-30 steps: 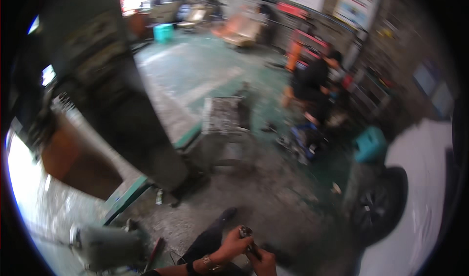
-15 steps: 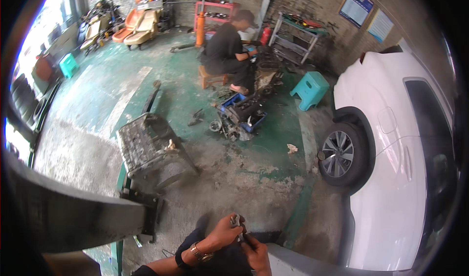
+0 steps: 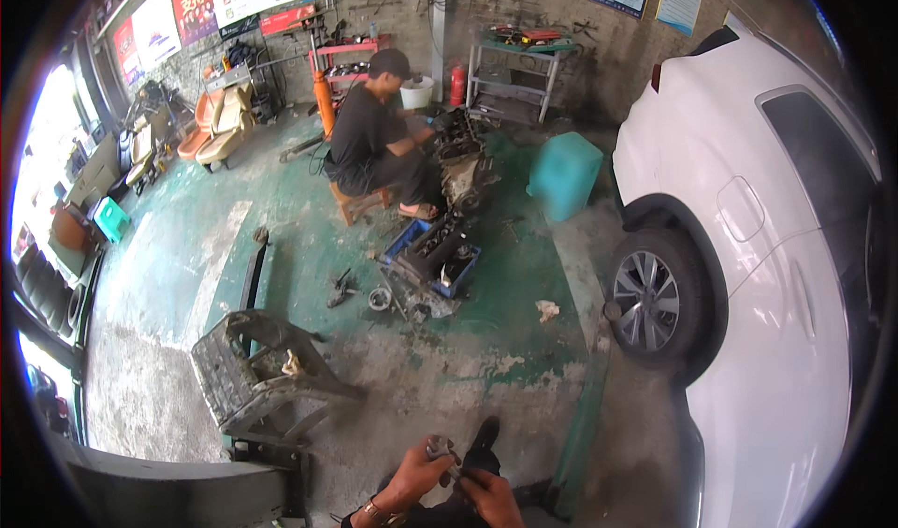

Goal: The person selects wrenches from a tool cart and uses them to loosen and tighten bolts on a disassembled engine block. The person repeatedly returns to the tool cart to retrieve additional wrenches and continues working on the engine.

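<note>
At the lower middle of the head view my left hand [image 3: 418, 475] is closed around a small grey metal part [image 3: 438, 448]. It has a rounded upper end that shows above the fingers; its exact kind is too small to tell. My right hand [image 3: 490, 499] is closed on the lower end of the same part, close against my left. A watch [image 3: 376, 511] is on my left wrist. Beneath my hands are my dark-clothed legs, with a dark shoe [image 3: 485, 433] just beyond.
A worn metal stand [image 3: 245, 364] is ahead on the left. Further off, a co-worker [image 3: 374, 135] sits on a wooden stool [image 3: 355, 201] at a greasy engine [image 3: 463, 168]. A blue crate [image 3: 408, 240] holds engine parts. A teal stool [image 3: 566, 177] and a white car [image 3: 748, 247] are right.
My view has tilted up and turned right, bringing more wall into sight. Both hands sit lower in the picture and keep hold of the metal part.
</note>
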Demonstrator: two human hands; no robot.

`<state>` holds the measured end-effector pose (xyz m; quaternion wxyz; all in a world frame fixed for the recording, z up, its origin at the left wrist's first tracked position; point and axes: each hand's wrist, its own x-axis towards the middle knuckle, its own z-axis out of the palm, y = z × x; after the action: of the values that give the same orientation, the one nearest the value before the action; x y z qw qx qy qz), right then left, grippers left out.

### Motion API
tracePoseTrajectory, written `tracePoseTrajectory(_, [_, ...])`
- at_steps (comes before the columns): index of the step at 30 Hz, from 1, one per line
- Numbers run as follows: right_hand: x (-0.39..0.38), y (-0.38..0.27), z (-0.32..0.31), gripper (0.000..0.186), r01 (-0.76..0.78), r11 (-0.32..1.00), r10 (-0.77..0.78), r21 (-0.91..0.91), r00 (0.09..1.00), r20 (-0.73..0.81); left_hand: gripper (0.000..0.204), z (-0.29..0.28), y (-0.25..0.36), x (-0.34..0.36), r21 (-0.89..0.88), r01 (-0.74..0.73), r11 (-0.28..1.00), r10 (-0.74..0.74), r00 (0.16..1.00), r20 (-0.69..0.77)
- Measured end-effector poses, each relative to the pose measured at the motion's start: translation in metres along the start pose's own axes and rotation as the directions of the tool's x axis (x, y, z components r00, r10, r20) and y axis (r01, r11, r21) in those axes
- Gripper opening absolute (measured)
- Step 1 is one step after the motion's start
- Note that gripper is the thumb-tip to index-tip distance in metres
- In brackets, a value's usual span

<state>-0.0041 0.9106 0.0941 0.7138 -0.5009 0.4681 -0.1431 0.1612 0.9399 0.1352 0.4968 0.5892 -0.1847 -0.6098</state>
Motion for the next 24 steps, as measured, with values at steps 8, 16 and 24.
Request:
tracePoseTrajectory(8, [0.054,-0.096,-0.158,0.028,-0.065,0.997,0.065,0.035,0.998,-0.004,0.024,0.123,0.046,0.099,0.226,0.019,0.974,-0.004,0.998,-0.065])
tracePoseTrajectory(16, [0.073,-0.115,-0.245,0.027,-0.024,0.977,0.045,0.211,0.994,-0.097,0.033,0.209,0.108,0.153,0.306,0.060,0.950,-0.078,0.996,0.047])
tracePoseTrajectory(24, [0.101,-0.105,-0.312,0.041,0.003,0.955,0.093,0.296,0.946,-0.310,0.031,0.273,0.111,0.248,0.329,-0.087,0.940,0.015,0.977,0.215])
